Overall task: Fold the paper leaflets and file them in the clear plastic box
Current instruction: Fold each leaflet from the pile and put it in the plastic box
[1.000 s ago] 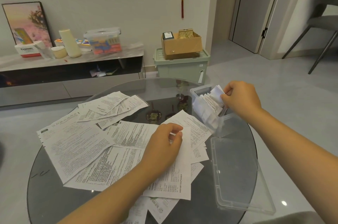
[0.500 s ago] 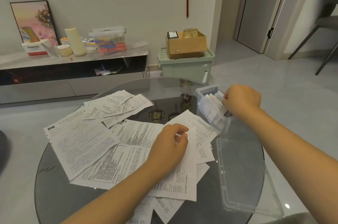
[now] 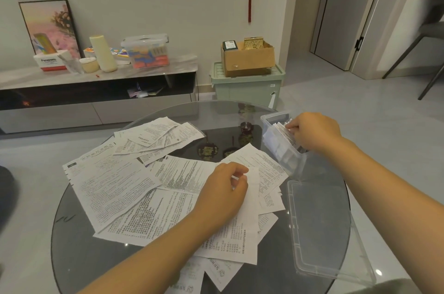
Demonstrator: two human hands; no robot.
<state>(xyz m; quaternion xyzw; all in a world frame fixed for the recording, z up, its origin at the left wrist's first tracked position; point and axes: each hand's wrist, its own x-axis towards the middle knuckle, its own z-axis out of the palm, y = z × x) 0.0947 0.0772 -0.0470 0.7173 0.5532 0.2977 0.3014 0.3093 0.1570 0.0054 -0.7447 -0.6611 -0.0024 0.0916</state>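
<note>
- The right hand [image 3: 313, 134] reaches over the clear plastic box [image 3: 284, 147], which stands at about two o'clock on the round glass table [image 3: 77, 245]; its fingers curl down onto the tops of the folded leaflets [image 3: 283, 136] filed upright inside, and the fingertips appear to pinch the nearest one.
- The left hand [image 3: 222, 191] rests near the table's centre on the loose leaflets [image 3: 115, 183], with its fingers bent and its thumb and forefinger pinching the upper edge of a long white sheet [image 3: 240, 233] that runs toward six o'clock.
- The unfolded leaflets spread overlapping from about nine o'clock through the centre to five o'clock.
- The box's clear lid [image 3: 322, 228] lies flat at about four o'clock, just below the box and overhanging the table's rim.
- Beyond the table at twelve o'clock a cardboard box [image 3: 247, 60] sits on a green storage bin [image 3: 247, 89], and a low cabinet [image 3: 96, 99] stands at ten o'clock.
</note>
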